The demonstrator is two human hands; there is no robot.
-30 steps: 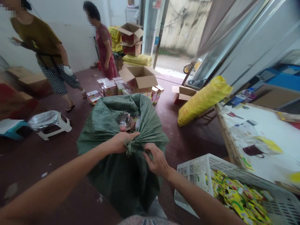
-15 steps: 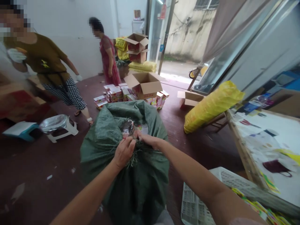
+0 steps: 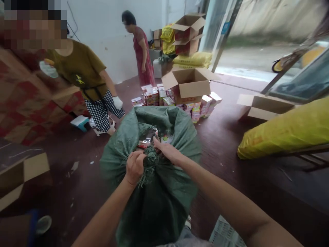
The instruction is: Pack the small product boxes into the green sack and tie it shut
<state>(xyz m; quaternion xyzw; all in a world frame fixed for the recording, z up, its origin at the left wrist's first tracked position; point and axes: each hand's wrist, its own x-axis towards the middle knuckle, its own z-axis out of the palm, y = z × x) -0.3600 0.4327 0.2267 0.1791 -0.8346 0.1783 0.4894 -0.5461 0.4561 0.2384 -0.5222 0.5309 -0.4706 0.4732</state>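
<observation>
Dark reddish floor [image 3: 84, 185] surrounds the work: the left hand [image 3: 135, 167] pinches the frayed tuft [image 3: 152, 156] on an upright green sack [image 3: 154, 209]; the right hand [image 3: 169, 153] touches opposite, its grip unclear. Tuft lies between, neither hand nearer; an open carton [image 3: 194, 90] stands beyond.

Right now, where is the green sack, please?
In the head view, the green sack is central, nearer than the small boxes, with left hand and right hand at its gathers.
</observation>
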